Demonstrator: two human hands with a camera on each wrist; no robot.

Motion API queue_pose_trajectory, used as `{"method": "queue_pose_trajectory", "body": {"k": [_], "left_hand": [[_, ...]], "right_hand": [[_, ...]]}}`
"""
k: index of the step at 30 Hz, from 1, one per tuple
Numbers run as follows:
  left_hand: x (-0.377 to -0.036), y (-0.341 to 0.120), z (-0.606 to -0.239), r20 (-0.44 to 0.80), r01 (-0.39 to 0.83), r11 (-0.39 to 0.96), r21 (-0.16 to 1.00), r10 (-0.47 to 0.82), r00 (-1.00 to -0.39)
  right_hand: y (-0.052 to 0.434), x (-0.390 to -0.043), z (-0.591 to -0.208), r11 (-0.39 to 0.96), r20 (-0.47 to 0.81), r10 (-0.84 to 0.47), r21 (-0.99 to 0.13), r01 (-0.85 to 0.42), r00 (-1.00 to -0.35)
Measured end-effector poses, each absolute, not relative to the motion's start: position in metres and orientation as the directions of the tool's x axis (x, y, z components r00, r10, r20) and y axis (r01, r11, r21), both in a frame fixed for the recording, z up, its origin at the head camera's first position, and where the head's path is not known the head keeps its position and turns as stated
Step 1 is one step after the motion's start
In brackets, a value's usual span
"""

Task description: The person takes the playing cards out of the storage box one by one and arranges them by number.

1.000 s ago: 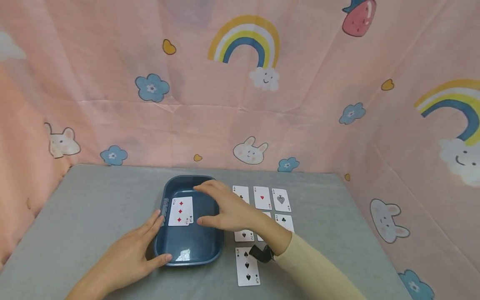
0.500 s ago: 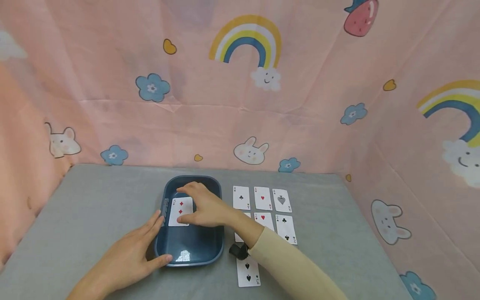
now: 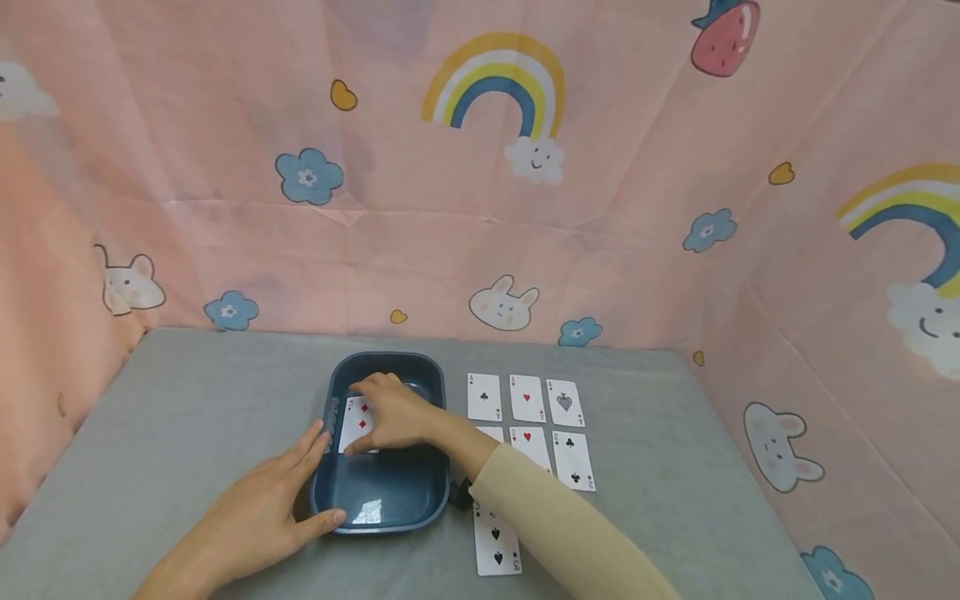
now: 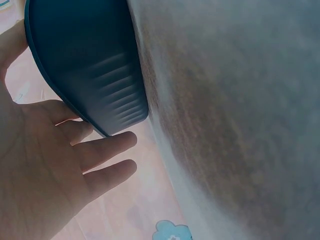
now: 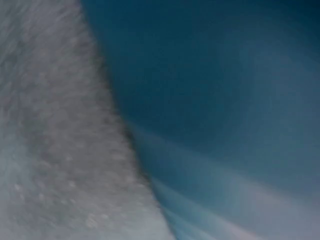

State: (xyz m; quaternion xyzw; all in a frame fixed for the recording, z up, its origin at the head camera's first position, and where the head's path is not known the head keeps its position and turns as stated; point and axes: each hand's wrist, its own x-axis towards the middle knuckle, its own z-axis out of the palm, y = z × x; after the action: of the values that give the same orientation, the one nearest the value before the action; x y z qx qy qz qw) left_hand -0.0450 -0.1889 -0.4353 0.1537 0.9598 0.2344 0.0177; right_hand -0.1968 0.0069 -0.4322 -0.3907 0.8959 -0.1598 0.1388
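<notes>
A dark blue tray [image 3: 378,523] sits on the grey table [image 3: 187,400]. Inside it lies a three of diamonds [image 3: 354,414], face up. My right hand [image 3: 386,412] reaches into the tray and covers most of that card, fingertips at its far edge and thumb at its near edge, pinching it. My left hand [image 3: 270,508] rests against the tray's left front corner with straight fingers, thumb along the front rim. The left wrist view shows the tray's ribbed outer wall [image 4: 90,65] beside the fingers [image 4: 107,147] of my left hand [image 4: 60,165]. The right wrist view is a blur of blue tray [image 5: 225,100].
Face-up cards lie right of the tray: ace of clubs [image 3: 483,397], ace of hearts [image 3: 527,398], ace of spades [image 3: 564,402], two of hearts [image 3: 529,442], two of clubs [image 3: 573,460], three of spades [image 3: 495,546]. My right forearm hides part of another. Pink printed fabric walls surround the table.
My right hand has moved left from above the laid-out cards into the tray and come down over the three of diamonds. The left hand and the tray have stayed put.
</notes>
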Motion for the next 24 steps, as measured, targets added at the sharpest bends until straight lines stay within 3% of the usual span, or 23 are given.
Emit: {"method": "queue_pose_trajectory", "body": {"k": [13, 24], "left_hand": [[-0.045, -0.188, -0.436, 0.04, 0.284, 0.844, 0.455, 0.299, -0.953], [-0.045, -0.189, -0.436, 0.028, 0.276, 0.843, 0.463, 0.297, -0.954]], "right_hand": [[0.005, -0.202, -0.447, 0.684, -0.165, -0.727, -0.255, -0.683, -0.666], [0.002, -0.203, -0.445, 0.719, -0.204, -0.691, -0.296, -0.629, -0.693]]}}
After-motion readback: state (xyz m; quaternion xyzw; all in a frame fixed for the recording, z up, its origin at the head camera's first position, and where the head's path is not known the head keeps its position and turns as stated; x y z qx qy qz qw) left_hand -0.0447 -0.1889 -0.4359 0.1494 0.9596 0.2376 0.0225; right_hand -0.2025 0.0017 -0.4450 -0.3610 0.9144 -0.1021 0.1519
